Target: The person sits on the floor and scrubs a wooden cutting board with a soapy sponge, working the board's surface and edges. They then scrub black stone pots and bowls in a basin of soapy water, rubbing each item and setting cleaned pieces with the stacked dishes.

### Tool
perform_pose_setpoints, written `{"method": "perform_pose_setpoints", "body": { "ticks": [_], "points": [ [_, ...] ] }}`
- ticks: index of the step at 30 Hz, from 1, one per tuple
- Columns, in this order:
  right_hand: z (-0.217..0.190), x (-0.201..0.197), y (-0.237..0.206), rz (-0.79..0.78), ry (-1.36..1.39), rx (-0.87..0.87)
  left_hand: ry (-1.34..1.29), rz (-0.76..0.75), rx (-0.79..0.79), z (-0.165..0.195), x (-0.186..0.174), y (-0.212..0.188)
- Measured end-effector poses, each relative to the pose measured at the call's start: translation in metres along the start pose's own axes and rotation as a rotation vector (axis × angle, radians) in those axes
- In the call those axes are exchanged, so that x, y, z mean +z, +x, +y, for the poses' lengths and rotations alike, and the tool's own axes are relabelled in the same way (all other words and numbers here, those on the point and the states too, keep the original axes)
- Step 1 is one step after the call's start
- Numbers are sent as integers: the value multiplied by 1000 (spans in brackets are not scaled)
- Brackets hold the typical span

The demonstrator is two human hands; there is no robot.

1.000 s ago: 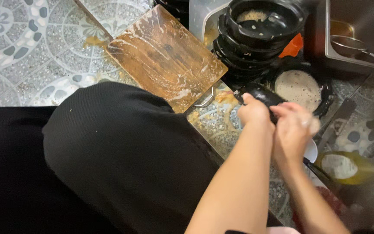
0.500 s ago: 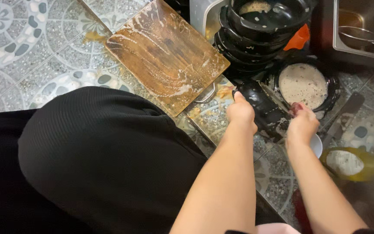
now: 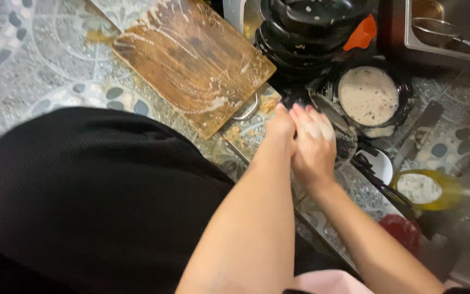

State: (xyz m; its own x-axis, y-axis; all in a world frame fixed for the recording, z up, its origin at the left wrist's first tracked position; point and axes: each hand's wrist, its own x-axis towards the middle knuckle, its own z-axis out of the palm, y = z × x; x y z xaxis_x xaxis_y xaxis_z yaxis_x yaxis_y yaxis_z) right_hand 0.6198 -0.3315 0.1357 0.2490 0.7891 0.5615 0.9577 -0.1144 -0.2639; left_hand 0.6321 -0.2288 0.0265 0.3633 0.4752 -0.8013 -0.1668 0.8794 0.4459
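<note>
Leftmost, a soiled wooden cutting board (image 3: pixel 191 60) lies on the patterned floor (image 3: pixel 23 49). Centrally, the left hand (image 3: pixel 281 128) and right hand (image 3: pixel 314 144) press together over a dark dish (image 3: pixel 344 139); their grip cannot be determined. Rightward stand stacked black bowls (image 3: pixel 311 32), a foam-filled bowl (image 3: pixel 368 95) and a yellow bottle (image 3: pixel 436 188).

This was a dishwashing corner of a kitchen, worked low on a patterned tile floor (image 3: pixel 39 60). A wet, soapy wooden cutting board (image 3: pixel 191 60) lay on the tiles beside a stack of black bowls (image 3: pixel 311 32), a black bowl of foamy water (image 3: pixel 368 95), a metal basin (image 3: pixel 447 27) and a bottle of yellow liquid (image 3: pixel 436 188).
</note>
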Motion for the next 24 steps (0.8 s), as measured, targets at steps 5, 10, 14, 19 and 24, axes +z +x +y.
{"method": "perform_pose_setpoints", "body": {
  "ticks": [5, 10, 14, 19, 24],
  "points": [
    [20, 1, 10, -151, 57, 79, -160, -142, 44, -9, -4, 3],
    [48, 6, 34, -310, 198, 255, -92, -166, -37, -12, -4, -11],
    [73, 23, 36, -267, 401, 495, -53, -92, -132, -3, 1, -24],
    [128, 46, -1, -211, 641, 726, -142, -88, -133, -10, 5, -37],
    [187, 32, -49, -313, 718, 983, 49, 63, -142, -11, 3, -38]
  ]
}}
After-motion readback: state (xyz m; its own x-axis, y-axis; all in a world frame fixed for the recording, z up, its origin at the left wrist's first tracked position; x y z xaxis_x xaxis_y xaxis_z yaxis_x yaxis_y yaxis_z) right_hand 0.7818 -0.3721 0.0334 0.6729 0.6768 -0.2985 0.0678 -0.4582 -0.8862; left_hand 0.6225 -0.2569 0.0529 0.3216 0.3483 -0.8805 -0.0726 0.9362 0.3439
